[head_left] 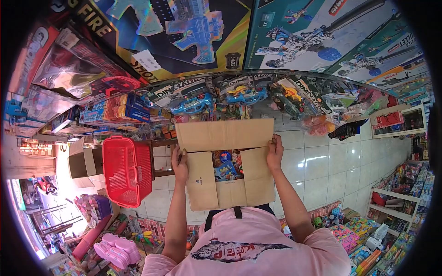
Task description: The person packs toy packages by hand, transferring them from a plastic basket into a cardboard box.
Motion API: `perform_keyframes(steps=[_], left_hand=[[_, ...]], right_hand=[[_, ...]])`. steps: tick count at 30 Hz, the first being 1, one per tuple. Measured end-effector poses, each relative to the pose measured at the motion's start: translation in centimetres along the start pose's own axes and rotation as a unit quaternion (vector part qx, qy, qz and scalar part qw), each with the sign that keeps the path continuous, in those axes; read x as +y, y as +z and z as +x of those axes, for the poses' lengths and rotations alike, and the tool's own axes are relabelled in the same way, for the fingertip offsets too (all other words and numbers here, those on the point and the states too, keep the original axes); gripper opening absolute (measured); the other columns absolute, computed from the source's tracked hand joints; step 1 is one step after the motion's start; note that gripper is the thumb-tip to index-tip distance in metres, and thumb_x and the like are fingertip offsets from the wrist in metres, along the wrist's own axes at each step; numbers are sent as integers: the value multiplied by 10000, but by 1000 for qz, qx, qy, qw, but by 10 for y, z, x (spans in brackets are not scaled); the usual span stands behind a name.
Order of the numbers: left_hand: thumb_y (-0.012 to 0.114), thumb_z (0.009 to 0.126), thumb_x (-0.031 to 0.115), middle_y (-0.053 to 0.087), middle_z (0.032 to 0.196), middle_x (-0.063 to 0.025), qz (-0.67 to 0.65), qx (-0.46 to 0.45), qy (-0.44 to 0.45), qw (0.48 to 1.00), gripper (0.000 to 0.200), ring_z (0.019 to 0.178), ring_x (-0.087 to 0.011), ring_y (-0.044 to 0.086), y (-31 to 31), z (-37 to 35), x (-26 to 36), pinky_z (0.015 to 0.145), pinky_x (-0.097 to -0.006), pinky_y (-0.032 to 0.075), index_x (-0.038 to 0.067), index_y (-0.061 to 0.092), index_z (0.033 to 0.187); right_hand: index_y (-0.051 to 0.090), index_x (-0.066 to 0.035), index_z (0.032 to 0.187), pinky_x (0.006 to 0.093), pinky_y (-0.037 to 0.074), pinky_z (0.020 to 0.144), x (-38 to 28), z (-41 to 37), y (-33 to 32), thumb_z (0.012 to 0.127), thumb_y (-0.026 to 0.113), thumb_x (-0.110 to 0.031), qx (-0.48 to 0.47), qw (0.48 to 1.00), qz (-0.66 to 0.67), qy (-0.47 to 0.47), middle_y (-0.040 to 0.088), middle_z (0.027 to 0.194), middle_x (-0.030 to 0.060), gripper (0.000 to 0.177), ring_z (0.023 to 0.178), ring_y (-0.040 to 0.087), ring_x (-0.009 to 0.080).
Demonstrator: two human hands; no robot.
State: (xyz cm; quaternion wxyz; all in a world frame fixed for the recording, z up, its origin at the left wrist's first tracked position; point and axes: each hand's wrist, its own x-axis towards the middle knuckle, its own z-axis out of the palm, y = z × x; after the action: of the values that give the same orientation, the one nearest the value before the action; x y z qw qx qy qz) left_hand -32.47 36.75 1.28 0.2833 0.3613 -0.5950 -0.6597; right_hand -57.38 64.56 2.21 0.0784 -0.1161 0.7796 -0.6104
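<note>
A cardboard box (pixel 202 186) sits in front of my body, its near and side flaps folded partly inward and its far flap (pixel 225 134) standing out. Through the gap between the flaps, colourful packaged toys (pixel 227 165) show inside. At the box's far left corner, my left hand (pixel 180 162) has its fingers closed on the cardboard. My right hand (pixel 275 152) grips the opposite corner, thumb up by the far flap. The box's underside is hidden.
A red plastic basket (pixel 127 172) stands to the left, beside another open carton (pixel 85 162). Ahead hang dinosaur toy packs (pixel 191 96) under large boxed toy guns (pixel 313 41). White tiled floor (pixel 317 161) extends right towards white shelving (pixel 393 204). Pink packs (pixel 117 250) lie at lower left.
</note>
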Motion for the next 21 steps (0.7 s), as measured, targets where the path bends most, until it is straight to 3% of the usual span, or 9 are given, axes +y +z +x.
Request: perform_keyframes(steps=[3, 5, 9, 11, 12, 14, 15, 17, 21], left_hand=[[515, 985, 192, 590, 1254, -159, -17, 40, 17, 999, 333, 1175, -229, 543, -12, -3, -11, 1016, -329, 394, -40, 533, 1224], [453, 979, 315, 611, 1218, -186, -51, -45, 107, 992, 352, 1115, -241, 575, -23, 1, -21, 988, -338, 414, -3, 563, 1083], [424, 957, 385, 627, 1174, -215, -171, -39, 71, 982, 379, 1109, -262, 578, -14, -9, -6, 992, -353, 408, 29, 553, 974], [435, 962, 425, 595, 1239, -218, -175, -59, 74, 980, 404, 1139, -253, 562, -17, -9, -8, 997, -351, 401, 38, 552, 969], [435, 962, 425, 595, 1239, -218, -175, -61, 75, 980, 404, 1139, -253, 562, -19, -11, -5, 997, -351, 401, 38, 552, 969], [390, 995, 437, 545, 1324, -198, -256, -78, -1, 963, 435, 1172, -232, 534, -25, -15, 0, 991, -345, 400, 37, 557, 967], [390, 995, 437, 545, 1324, -198, -257, -80, 0, 963, 435, 1172, -232, 534, -27, -17, 3, 991, -345, 400, 37, 557, 967], [474, 1011, 299, 467, 1416, -165, -59, -55, -27, 996, 286, 1189, -212, 506, -31, -22, 9, 1003, -344, 393, 28, 547, 1066], [579, 965, 104, 436, 1436, -142, 77, -102, 45, 991, 270, 1205, -212, 489, -34, -41, 12, 1039, -350, 372, 22, 487, 1206]], right_hand=[[564, 8, 942, 291, 456, 797, 1, -5, -8, 941, 422, -111, 4, 999, 44, 21, 673, 907, 138, 185, 856, 609, 200], [587, -36, 874, 287, 421, 878, 9, -3, -18, 899, 412, -157, -86, 968, 230, 53, 651, 1058, 119, 214, 966, 569, 177], [577, -66, 804, 325, 402, 958, 13, -2, -26, 951, 395, -276, -143, 945, 295, 19, 642, 1131, 159, 314, 1035, 579, 228], [595, -38, 819, 356, 410, 959, 6, -4, -27, 987, 452, -285, -129, 888, 412, 161, 649, 1109, 200, 331, 1057, 574, 237], [595, -38, 819, 356, 410, 959, 2, -5, -28, 987, 452, -285, -127, 888, 412, 159, 649, 1109, 200, 331, 1057, 574, 237], [582, -52, 985, 383, 389, 1019, -7, -9, -30, 954, 584, -219, -180, 931, 292, 126, 557, 1297, 179, 170, 1196, 513, 243], [582, -52, 985, 383, 389, 1019, -3, -12, -31, 954, 584, -219, -179, 931, 293, 124, 557, 1297, 179, 170, 1196, 513, 243], [500, -73, 1223, 395, 355, 1077, 4, -21, -33, 914, 658, -158, -180, 955, 207, 111, 458, 1412, 157, 357, 1303, 436, 249], [395, -51, 1391, 362, 295, 1112, 1, -44, -40, 942, 629, -246, -166, 964, 149, 146, 433, 1438, 147, 543, 1366, 361, 248]])
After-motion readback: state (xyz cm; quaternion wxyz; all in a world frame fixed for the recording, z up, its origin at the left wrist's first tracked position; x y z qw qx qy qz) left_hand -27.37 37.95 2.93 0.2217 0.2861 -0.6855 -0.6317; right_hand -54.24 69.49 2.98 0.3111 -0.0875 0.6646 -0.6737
